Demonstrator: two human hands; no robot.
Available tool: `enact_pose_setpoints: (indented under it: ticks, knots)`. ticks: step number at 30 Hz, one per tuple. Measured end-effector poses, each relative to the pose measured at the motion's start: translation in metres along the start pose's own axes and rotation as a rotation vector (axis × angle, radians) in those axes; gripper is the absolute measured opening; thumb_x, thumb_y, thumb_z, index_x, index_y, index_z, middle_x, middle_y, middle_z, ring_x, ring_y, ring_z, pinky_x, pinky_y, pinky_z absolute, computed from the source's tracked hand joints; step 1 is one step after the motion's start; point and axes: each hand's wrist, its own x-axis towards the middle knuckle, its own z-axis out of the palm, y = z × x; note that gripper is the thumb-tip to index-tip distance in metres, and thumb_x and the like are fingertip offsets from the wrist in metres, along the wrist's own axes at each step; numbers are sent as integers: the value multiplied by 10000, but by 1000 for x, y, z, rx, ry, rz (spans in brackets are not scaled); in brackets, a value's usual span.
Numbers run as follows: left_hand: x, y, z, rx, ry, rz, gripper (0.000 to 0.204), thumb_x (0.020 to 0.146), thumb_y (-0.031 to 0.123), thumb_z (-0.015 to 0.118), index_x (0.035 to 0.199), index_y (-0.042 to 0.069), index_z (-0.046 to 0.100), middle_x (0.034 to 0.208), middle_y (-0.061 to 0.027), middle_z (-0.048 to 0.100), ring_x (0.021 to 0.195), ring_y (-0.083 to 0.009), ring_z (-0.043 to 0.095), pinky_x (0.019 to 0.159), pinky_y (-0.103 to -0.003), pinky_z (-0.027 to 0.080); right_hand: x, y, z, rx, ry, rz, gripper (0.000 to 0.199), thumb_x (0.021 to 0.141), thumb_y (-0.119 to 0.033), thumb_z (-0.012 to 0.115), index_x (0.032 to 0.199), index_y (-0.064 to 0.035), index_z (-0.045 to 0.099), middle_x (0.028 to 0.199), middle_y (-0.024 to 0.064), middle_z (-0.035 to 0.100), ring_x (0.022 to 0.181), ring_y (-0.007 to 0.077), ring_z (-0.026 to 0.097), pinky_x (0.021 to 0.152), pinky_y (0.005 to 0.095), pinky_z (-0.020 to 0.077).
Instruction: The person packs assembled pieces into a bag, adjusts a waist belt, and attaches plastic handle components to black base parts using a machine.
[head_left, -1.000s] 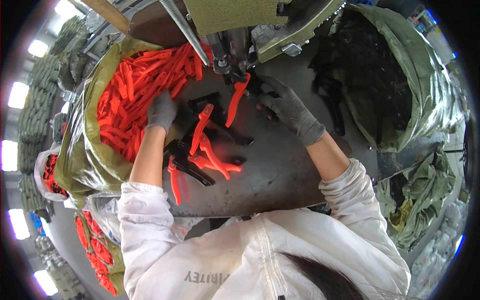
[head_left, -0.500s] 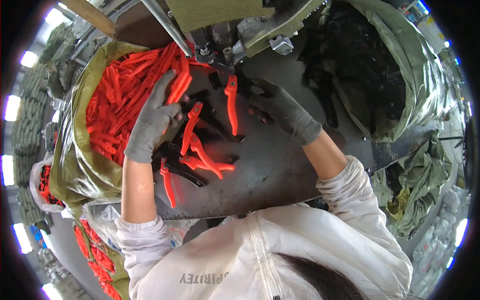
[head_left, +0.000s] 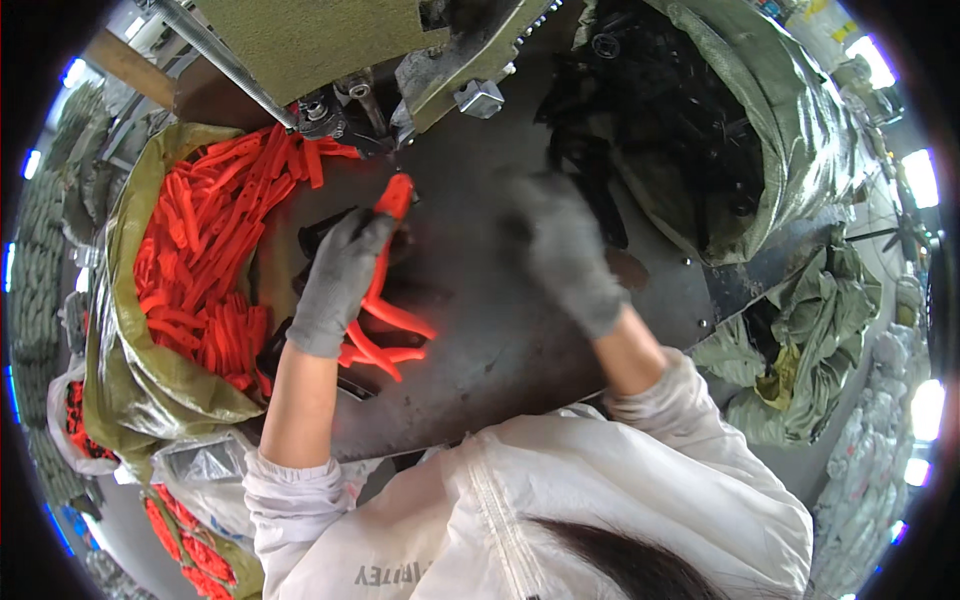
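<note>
My left hand (head_left: 345, 275), in a grey glove, is closed around a red plastic handle (head_left: 397, 197) below the machine head. The handle's upper end shows beyond the fingers, and its lower part runs down beside the hand. To the right, my gloved right hand (head_left: 570, 255) is smeared by motion over the metal table (head_left: 480, 345); its fingers cannot be made out. Several curved red handles (head_left: 385, 355) lie just below my left hand, with black parts (head_left: 350, 385) beside and partly under it. How the held handle joins any black part is hidden.
At the left, an open yellow-green sack (head_left: 115, 345) is full of red handles. Another open sack (head_left: 790, 170) at the right holds black parts, some spilling onto the table. A machine head (head_left: 355, 105) hangs over the far side. Crumpled sacking (head_left: 825, 340) lies lower right.
My left hand has moved right from the red pile to the handle below the machine. My right hand has drawn away from the machine, toward the black parts. The whole view has shifted.
</note>
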Motion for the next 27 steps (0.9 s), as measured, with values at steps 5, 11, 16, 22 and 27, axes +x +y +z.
enact_pose_setpoints:
  ticks: [5,11,16,22,27]
  knots:
    - [5,13,-7,-315,65,-266,434,1048,367,610,1272,-5,616,1043,-97,690,933,-193,718,823,-330,613,-27,102,-30,-208,155,249,585,870,-157,693,1431,-75,547,1265,316,628,1146,448,629,930,519,530]
    - [26,27,6,-277,-14,-232,378,1068,321,569,1278,13,629,1009,-90,723,856,-170,717,770,-323,600,38,19,-21,1135,-254,501,448,980,-135,609,1414,-29,576,1022,117,709,805,170,662,727,318,539]
    - [34,35,2,-169,-52,-208,386,1063,323,567,1278,11,640,979,-91,729,836,-171,712,738,-308,566,70,-22,-8,1141,-328,377,534,989,-180,606,1491,-20,525,980,40,681,726,76,566,648,234,475]
    - [29,48,-2,-167,-52,-248,366,1050,299,586,1235,-5,670,944,-90,738,797,-169,709,749,-308,558,69,-50,-2,1054,-347,279,537,970,-169,580,1496,-68,529,921,30,651,618,73,541,537,232,441]
    - [24,41,-7,-106,-78,-276,305,1037,256,612,1177,0,702,969,-98,746,814,-162,714,748,-308,552,70,-49,12,954,-473,383,559,968,-143,592,1516,-79,498,888,27,636,612,66,544,510,227,429]
